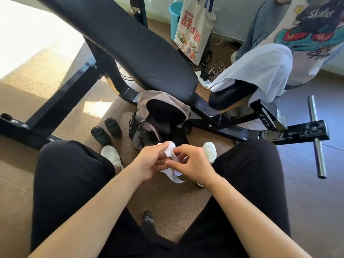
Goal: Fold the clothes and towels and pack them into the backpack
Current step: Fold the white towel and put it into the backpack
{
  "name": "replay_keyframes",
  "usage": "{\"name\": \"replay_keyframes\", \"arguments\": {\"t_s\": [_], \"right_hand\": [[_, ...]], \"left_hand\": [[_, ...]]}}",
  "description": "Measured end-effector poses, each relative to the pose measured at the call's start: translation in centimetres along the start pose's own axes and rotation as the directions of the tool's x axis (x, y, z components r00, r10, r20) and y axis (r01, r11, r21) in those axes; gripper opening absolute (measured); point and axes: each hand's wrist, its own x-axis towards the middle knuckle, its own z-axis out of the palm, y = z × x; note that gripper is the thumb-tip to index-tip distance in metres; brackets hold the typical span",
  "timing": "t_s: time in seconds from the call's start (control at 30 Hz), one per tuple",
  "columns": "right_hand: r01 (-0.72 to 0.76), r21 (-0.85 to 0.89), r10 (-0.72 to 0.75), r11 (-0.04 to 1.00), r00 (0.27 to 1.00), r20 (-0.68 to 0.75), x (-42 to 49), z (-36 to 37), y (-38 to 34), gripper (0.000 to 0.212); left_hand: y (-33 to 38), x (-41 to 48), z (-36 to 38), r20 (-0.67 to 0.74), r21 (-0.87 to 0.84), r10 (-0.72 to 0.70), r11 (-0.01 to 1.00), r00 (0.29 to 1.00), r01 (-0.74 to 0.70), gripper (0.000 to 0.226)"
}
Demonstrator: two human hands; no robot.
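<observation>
Black padding covers the counter (pixel 130 43), where a white towel (pixel 260 67) is draped at the far right and could slide off. An open backpack (pixel 160 116) is set on the floor below. Nearer, a small white cloth (pixel 172 174) is pinched by curled fingers of the left hand (pixel 149 161) and right hand (pixel 195 164); a loosened pinch would drop it short of the backpack.
</observation>
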Motion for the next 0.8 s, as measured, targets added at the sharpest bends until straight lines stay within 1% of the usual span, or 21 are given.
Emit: {"name": "replay_keyframes", "arguments": {"t_s": [0.07, 0.13, 0.23, 0.3, 0.37, 0.43, 0.5, 0.57, 0.6, 0.7, 0.8], "right_hand": [[-0.072, 0.0, 0.072, 0.997, 0.996, -0.054, 0.2, 0.2, 0.1, 0.028], [-0.154, 0.047, 0.158, 0.987, 0.983, -0.093, 0.5, 0.3, 0.4, 0.025], [-0.268, 0.244, 0.293, 0.932, 0.953, -0.072, 1.0, -0.1, 0.5, 0.013], [-0.317, 0.341, 0.363, 0.885, 0.929, -0.077, 1.1, -0.5, 0.3, 0.012], [-0.333, 0.415, 0.399, 0.847, 0.913, -0.082, 1.1, -0.8, 0.2, 0.01], [-0.336, 0.517, 0.433, 0.787, 0.898, -0.076, 1.1, -1.0, 0.1, 0.009], [-0.325, 0.574, 0.453, 0.752, 0.887, -0.091, 1.0, -1.3, 0.1, 0.018], [-0.305, 0.591, 0.443, 0.746, 0.891, -0.1, 1.0, -1.5, 0.0, 0.029], [-0.29, 0.61, 0.437, 0.737, 0.894, -0.102, 1.0, -1.7, -0.1, 0.03], [-0.256, 0.642, 0.438, 0.723, 0.888, -0.14, 0.9, -2.1, -0.4, 0.02], [-0.245, 0.654, 0.475, 0.716, 0.857, -0.199, 0.9, -2.6, -0.1, 0.02]], "left_hand": [[0.0, 0.1, 0.0, 0.042, 0.01, 0.009, 1.0, 0.999, -0.01, 0.036], [0.1, 0.1, 0.0, 0.071, 0.016, 0.01, 1.0, 0.997, -0.011, 0.034], [0.2, 0.2, -0.1, 0.077, 0.043, 0.069, 0.996, 0.995, -0.072, 0.035], [0.1, 0.4, -0.1, 0.07, 0.134, 0.147, 0.979, 0.987, -0.156, 0.033], [-0.4, 0.8, -0.1, 0.078, 0.321, 0.252, 0.91, 0.965, -0.264, 0.026], [-1.0, 1.4, -0.3, 0.14, 0.474, 0.337, 0.803, 0.931, -0.362, 0.019], [-1.9, 1.7, -0.4, 0.2, 0.55, 0.377, 0.72, 0.904, -0.422, 0.021], [-2.7, 2.0, -0.4, 0.214, 0.621, 0.446, 0.625, 0.869, -0.474, 0.026], [-3.1, 2.2, -0.4, 0.207, 0.647, 0.489, 0.581, 0.847, -0.494, 0.029], [-3.8, 2.5, -0.3, 0.174, 0.709, 0.601, 0.474, 0.78, -0.522, 0.035], [-4.1, 2.7, -0.4, 0.146, 0.754, 0.67, 0.4, 0.727, -0.521, 0.031]]}}
